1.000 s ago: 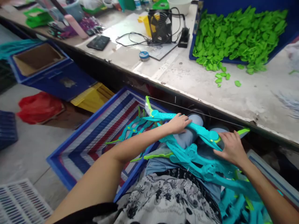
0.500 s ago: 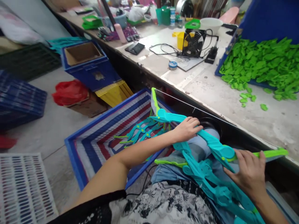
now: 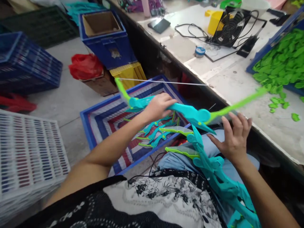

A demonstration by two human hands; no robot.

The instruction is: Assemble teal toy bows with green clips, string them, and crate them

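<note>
Workbench [image 3: 228,74] beyond, striped crate [image 3: 85,130] below; left hand [image 3: 158,107] grips bow [image 3: 186,110], right hand [image 3: 234,144] spread.

"What colour's the bow [image 3: 184,110]?"
"Turquoise, with lime-green ends [image 3: 237,104] and a white string [image 3: 166,82]."
"And the lined crate [image 3: 85,128]?"
"Blue, its lining [image 3: 98,126] striped in blue, white and dark red."
"The shirt [image 3: 161,196]?"
"Black and white, busily patterned; the jeans [image 3: 173,162] are pale blue."
"Bag [image 3: 86,66] and leaves [image 3: 283,60]?"
"Red; bright green."

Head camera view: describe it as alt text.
A person's left hand grips a turquoise plastic bow with lime-green ends, the open right hand close to its right end. Similar bows lie across the denim lap, beside a blue crate with striped lining.
</note>
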